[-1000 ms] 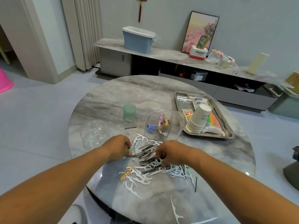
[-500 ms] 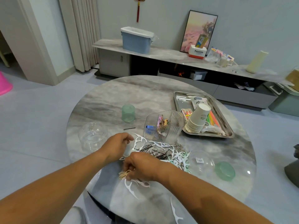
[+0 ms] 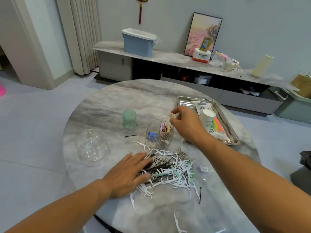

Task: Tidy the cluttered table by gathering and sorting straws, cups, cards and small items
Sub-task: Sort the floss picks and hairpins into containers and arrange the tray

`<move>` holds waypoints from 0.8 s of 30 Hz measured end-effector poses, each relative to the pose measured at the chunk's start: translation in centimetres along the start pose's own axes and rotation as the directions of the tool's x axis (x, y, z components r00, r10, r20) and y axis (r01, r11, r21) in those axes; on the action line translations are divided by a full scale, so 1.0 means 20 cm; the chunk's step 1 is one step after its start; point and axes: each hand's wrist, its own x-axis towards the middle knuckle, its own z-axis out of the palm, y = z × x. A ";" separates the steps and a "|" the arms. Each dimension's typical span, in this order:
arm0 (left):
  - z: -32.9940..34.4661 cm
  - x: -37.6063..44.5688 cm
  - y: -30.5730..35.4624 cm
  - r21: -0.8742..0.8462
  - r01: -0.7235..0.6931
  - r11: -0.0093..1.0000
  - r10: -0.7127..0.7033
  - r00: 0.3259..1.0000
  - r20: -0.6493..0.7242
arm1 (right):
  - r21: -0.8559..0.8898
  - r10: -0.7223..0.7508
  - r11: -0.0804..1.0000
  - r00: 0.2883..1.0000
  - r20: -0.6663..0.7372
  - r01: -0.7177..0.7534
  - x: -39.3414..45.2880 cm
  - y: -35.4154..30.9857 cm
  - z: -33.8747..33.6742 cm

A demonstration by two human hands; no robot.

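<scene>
Right hand (image 3: 184, 125) has left the pile and is now up over the clear ribbed bin (image 3: 161, 133), thumb and forefinger pinching a small bunch of gold clips (image 3: 172, 114) just above the bin's far rim. Half a second ago it was down at the near-left edge of the pile, on that same gold bunch. Left hand (image 3: 129, 172) has gone from curled to flat: fingers straight, palm down, pressing the left side of the pile of floss picks and bobby pins (image 3: 171, 169) on the round marble table (image 3: 117, 101). Bin already holds gold and pink clips plus a blue item. Paper cup stack (image 3: 207, 118) and straws (image 3: 218, 125) sit unchanged in the steel tray (image 3: 234, 130). Green cup (image 3: 129, 119) and clear dome lid (image 3: 91, 147) haven't moved.
</scene>
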 end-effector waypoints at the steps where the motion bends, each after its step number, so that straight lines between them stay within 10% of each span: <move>1: 0.01 0.01 0.02 0.012 -0.028 1.000 0.028 1.000 0.006 | -0.023 0.041 0.999 0.999 -0.008 -0.041 0.03 0.01 -0.02; 9: -0.01 0.04 0.02 -0.265 0.080 0.961 -0.156 0.948 -0.279 | 0.143 0.153 0.976 0.985 0.074 -0.162 0.10 0.01 0.03; 16: -0.12 0.23 -0.10 -0.138 0.384 0.913 -0.406 0.890 -0.210 | -0.284 -0.124 0.932 0.934 0.334 0.226 0.01 0.06 0.02; 24: -0.02 0.19 -0.10 -0.007 0.140 0.990 -0.140 0.986 -0.091 | -0.335 -0.358 0.856 0.919 0.164 0.393 -0.02 0.18 -0.01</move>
